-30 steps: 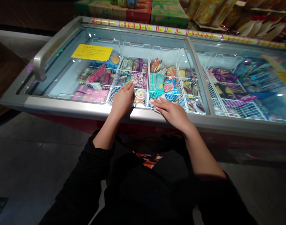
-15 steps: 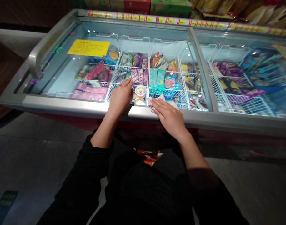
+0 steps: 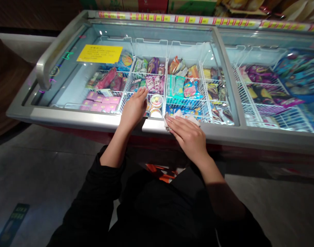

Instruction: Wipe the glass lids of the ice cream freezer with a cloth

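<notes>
My right hand [image 3: 189, 137] lies over a crumpled white cloth [image 3: 177, 114], with its fingers pressing it against the glass lid beside the front rim [image 3: 95, 117] of a chest freezer. Parts of the cloth stick out past the fingertips. My left hand [image 3: 134, 107] rests at the same front edge, farther left, its fingers stretched out over the glass and nothing visible in it. Under the glass between the hands, round ice cream cups [image 3: 156, 100] stand in a wire basket. Purple-and-white packets [image 3: 153, 84] lie just beyond my left fingertips.
A curved grey handle [image 3: 43, 70] rises at the freezer's left end. On the glass is a yellow notice [image 3: 99, 54]. Price tags [image 3: 157, 17] line the back edge, with boxes [image 3: 191, 6] behind. Something orange [image 3: 164, 176] is low by my legs.
My right hand and the cloth have shifted slightly right and down in the picture, as the whole view has moved. My left hand stays at nearly the same place by the rim.
</notes>
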Available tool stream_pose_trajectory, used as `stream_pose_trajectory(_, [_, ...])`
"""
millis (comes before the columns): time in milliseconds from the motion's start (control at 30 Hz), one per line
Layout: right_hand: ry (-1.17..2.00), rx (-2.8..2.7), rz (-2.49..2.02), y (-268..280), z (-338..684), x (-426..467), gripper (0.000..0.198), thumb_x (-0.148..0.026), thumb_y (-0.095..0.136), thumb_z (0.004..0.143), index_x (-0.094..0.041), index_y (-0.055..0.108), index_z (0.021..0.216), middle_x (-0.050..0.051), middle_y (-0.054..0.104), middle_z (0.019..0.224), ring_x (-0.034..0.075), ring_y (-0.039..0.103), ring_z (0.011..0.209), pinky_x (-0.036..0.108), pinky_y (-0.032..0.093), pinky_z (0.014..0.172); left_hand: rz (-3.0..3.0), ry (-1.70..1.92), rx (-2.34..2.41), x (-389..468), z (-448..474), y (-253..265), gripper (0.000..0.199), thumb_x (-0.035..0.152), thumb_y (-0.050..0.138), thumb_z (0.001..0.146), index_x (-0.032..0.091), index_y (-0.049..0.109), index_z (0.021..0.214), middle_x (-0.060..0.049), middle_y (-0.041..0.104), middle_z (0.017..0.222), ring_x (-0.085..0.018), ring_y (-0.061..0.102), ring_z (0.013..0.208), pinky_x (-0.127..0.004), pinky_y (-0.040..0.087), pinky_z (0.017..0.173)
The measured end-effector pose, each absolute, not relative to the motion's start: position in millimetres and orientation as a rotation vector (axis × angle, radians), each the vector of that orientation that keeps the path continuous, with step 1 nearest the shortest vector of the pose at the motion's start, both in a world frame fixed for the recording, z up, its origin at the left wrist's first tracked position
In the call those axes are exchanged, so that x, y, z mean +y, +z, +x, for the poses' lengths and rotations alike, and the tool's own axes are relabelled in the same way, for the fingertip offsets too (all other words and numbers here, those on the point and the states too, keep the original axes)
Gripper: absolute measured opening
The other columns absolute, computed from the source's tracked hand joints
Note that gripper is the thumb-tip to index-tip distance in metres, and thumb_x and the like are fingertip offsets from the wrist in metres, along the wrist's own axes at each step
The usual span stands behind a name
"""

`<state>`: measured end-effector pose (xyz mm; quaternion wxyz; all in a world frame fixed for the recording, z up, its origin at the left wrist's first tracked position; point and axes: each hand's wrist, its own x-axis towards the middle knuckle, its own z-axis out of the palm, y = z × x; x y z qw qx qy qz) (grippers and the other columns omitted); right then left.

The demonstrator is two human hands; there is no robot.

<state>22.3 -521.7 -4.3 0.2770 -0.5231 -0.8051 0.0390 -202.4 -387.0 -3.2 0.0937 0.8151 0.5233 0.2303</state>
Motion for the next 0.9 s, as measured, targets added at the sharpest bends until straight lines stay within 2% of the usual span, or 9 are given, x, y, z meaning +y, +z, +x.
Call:
stream_pose_trajectory(167, [0.21, -2.322, -1.305, 0, -5, -506, 0.047, -0.014, 0.054, 0.108, -0.039, 0.07, 0.145, -0.005, 0.069, 0.148, 0.024, 0.06, 0.145, 0.045, 0.049, 0.123, 2.376, 0.698, 1.494, -388, -206, -6, 0.055, 0.006, 0.046, 0.104, 0.015, 0.055, 0.157, -0.015, 0.052, 0.165, -0.027, 0.047, 0.156, -0.051, 0.034, 0.133])
stream_pose_trajectory(300, [0.188, -2.225, -1.382, -1, -7, -484, 0.043, -0.019, 0.058, 0.107, -0.033, 0.07, 0.146, 0.001, 0.071, 0.146, 0.027, 0.061, 0.144, 0.048, 0.051, 0.121, 2.342, 0.7, 1.449, -388, -209, -9, 0.057, 0.006, 0.044, 0.104, 0.019, 0.053, 0.159, -0.013, 0.049, 0.167, -0.027, 0.043, 0.159, -0.054, 0.034, 0.133])
stream_pose_trajectory(400, [0.124, -2.142, -1.429, -1, 5, -498, 0.041, -0.018, 0.056, 0.108, -0.03, 0.073, 0.143, 0.003, 0.074, 0.141, 0.028, 0.065, 0.14, 0.048, 0.053, 0.119, 2.332, 0.708, 1.445, -389, -210, -10, 0.057, 0.007, 0.044, 0.105, 0.019, 0.053, 0.159, -0.012, 0.048, 0.168, -0.026, 0.042, 0.159, -0.054, 0.033, 0.133])
stream_pose_trajectory(567, [0.101, -2.168, -1.397, 1, -12, -523, 0.042, -0.015, 0.054, 0.108, -0.031, 0.074, 0.14, 0.001, 0.074, 0.141, 0.026, 0.068, 0.136, 0.047, 0.051, 0.122, 2.314, 0.75, 1.415, -389, -210, -12, 0.058, 0.006, 0.043, 0.104, 0.022, 0.054, 0.159, -0.009, 0.048, 0.169, -0.025, 0.04, 0.16, -0.053, 0.031, 0.134])
stream_pose_trajectory(733, [0.179, -2.185, -1.436, -3, -41, -494, 0.039, -0.019, 0.057, 0.108, -0.03, 0.074, 0.141, 0.001, 0.07, 0.147, 0.027, 0.062, 0.144, 0.047, 0.05, 0.123, 2.299, 0.796, 1.319, -377, -217, -19, 0.06, 0.002, 0.042, 0.1, 0.023, 0.058, 0.155, -0.007, 0.052, 0.166, -0.024, 0.044, 0.158, -0.052, 0.032, 0.133])
stream_pose_trajectory(900, [0.097, -2.057, -1.59, -7, -30, -499, 0.037, -0.022, 0.058, 0.108, -0.027, 0.074, 0.141, 0.005, 0.07, 0.147, 0.03, 0.06, 0.145, 0.053, 0.048, 0.124, 2.332, 0.782, 1.31, -383, -240, -14, 0.065, -0.001, 0.041, 0.097, 0.021, 0.058, 0.156, -0.008, 0.052, 0.166, -0.023, 0.045, 0.157, -0.047, 0.036, 0.132])
